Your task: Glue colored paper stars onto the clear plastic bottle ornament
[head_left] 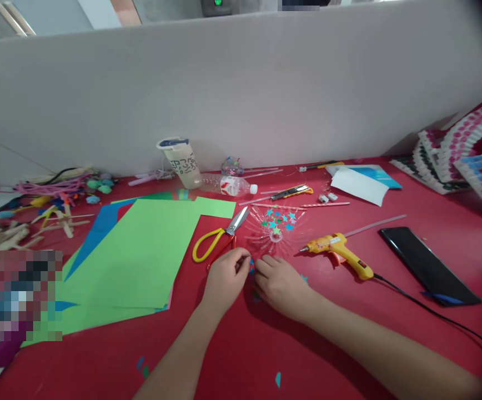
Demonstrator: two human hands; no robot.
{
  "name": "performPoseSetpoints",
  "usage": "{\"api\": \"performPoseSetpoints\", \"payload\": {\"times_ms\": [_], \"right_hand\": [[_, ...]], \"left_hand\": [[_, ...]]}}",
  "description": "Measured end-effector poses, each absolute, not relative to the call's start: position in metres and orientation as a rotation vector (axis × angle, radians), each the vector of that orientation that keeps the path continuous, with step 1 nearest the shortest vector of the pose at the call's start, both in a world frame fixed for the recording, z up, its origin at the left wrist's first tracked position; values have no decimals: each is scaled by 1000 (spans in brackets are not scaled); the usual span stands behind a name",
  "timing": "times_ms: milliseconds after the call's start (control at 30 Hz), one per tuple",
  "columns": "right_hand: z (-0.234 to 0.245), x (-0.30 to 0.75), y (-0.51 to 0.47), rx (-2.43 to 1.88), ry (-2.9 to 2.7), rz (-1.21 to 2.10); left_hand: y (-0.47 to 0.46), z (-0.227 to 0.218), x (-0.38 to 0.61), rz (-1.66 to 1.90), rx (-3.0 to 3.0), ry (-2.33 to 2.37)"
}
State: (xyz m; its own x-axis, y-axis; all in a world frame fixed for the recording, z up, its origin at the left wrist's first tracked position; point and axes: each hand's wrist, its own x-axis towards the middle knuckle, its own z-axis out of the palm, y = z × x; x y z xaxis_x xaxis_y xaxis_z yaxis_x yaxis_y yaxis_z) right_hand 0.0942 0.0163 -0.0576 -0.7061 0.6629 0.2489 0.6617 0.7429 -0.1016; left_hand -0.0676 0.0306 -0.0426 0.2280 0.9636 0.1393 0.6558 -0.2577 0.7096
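My left hand (229,276) is closed in a pinch just below the scissors (224,234), which have one yellow and one red handle. At its fingertips a small blue paper piece (251,266) shows. My right hand (281,286) lies close beside it, fingers curled down; whatever they hold is hidden. Behind both hands a clear plastic piece with spread strips (276,237) carries several small blue and green stars (273,224). A yellow glue gun (341,250) lies to the right of my right hand, its cord trailing to the right.
Green paper sheets (141,253) cover the left side. Toward the wall are a patterned cup (185,164), a plastic bottle (228,185), a utility knife (291,191) and white paper (360,186). A black phone (428,265) lies at right. Craft sticks (64,222) are heaped at left.
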Motion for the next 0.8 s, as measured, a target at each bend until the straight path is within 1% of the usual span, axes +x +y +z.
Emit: {"api": "performPoseSetpoints", "payload": {"times_ms": [133,267,500,600,667,800], "right_hand": [[-61,93,16,-996,-2669,29],[-57,95,15,-1028,-2568,124],[-22,114,8,-1206,-2150,437],[-10,125,5,-1186,-1871,736],[-5,131,4,-1157,-1724,866],[2,140,4,-1145,-1696,867]], "left_hand": [[31,-43,-68,800,1964,1474],[31,-42,-69,821,1900,1455],[21,-27,-58,822,1689,1273],[14,-19,-47,769,1470,1174],[9,-12,-40,735,1334,1131],[5,2,-28,761,1275,1127]]}}
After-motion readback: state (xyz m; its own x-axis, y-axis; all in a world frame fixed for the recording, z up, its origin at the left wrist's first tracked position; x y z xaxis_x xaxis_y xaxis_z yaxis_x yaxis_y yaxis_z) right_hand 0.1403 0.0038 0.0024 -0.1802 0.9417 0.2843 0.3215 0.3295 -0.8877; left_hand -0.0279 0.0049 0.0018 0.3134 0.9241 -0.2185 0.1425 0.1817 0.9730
